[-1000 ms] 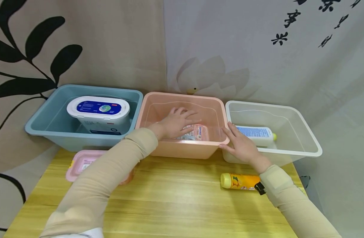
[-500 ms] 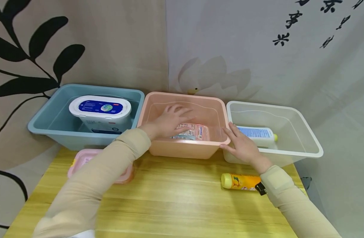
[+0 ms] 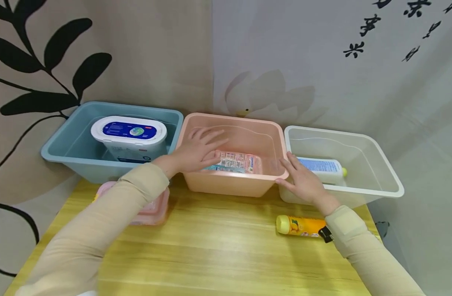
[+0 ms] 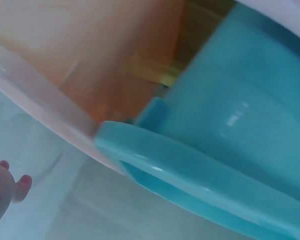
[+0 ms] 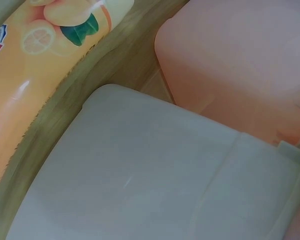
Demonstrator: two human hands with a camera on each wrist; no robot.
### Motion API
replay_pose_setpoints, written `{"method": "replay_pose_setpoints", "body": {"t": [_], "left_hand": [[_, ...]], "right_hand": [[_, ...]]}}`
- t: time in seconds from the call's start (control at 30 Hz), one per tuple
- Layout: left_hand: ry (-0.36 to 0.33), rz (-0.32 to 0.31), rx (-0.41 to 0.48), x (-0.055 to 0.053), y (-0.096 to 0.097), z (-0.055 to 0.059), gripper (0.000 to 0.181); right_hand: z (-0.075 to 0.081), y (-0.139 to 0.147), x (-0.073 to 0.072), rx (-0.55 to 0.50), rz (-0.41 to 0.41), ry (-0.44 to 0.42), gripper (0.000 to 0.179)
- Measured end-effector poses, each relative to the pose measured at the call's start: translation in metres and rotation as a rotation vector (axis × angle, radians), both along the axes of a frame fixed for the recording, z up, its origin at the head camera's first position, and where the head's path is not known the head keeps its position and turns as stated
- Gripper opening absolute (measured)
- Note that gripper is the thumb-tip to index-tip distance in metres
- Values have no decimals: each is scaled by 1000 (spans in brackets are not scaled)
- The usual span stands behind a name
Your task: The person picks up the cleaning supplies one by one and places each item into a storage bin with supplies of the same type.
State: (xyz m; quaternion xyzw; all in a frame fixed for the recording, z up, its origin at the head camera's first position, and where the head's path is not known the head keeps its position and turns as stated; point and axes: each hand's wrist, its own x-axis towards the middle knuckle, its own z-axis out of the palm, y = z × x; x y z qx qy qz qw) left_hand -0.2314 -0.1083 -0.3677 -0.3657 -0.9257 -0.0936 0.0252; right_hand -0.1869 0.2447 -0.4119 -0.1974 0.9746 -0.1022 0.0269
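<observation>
My left hand [image 3: 196, 152] hovers over the left side of the pink bin [image 3: 229, 186], its fingers spread and straight, holding nothing. Deeper in that bin lies a flat clear pack with a pink printed label [image 3: 237, 161]. In the left wrist view, only a few fingertips [image 4: 23, 186] show beyond the rims of the pink and blue bins. My right hand [image 3: 303, 181] rests with extended fingers where the pink bin meets the white bin [image 3: 377, 191]. Inside the white bin a white bottle with a blue label [image 3: 324, 166] lies on its side.
A white lidded tub [image 3: 131, 135] stands in the blue bin [image 3: 81, 164] at left. On the wooden table [image 3: 218, 246], a pink lidded box [image 3: 155, 209] sits partly under the left sleeve. An orange bottle with a yellow cap [image 3: 301, 226] lies near the right wrist.
My left hand has drawn back leftward from over the pack, leaving more of it visible. The left forearm moved left, uncovering more of the pink box's right side. My right hand stays in place.
</observation>
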Motion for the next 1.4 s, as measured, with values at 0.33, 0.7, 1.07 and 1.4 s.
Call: {"method": "replay_pose_setpoints", "body": {"t": [0.33, 0.7, 1.07, 1.4], "left_hand": [[-13, -11, 39, 18, -25, -10, 62], [16, -15, 77, 45, -54, -20, 68], [-21, 47, 71, 76, -83, -35, 75], [91, 43, 72, 99, -114, -53, 71]], "right_hand": [[1, 4, 0, -16, -5, -10, 73], [3, 1, 1, -20, 7, 2, 72], [4, -3, 2, -23, 21, 8, 71], [1, -1, 0, -24, 25, 10, 72]]}}
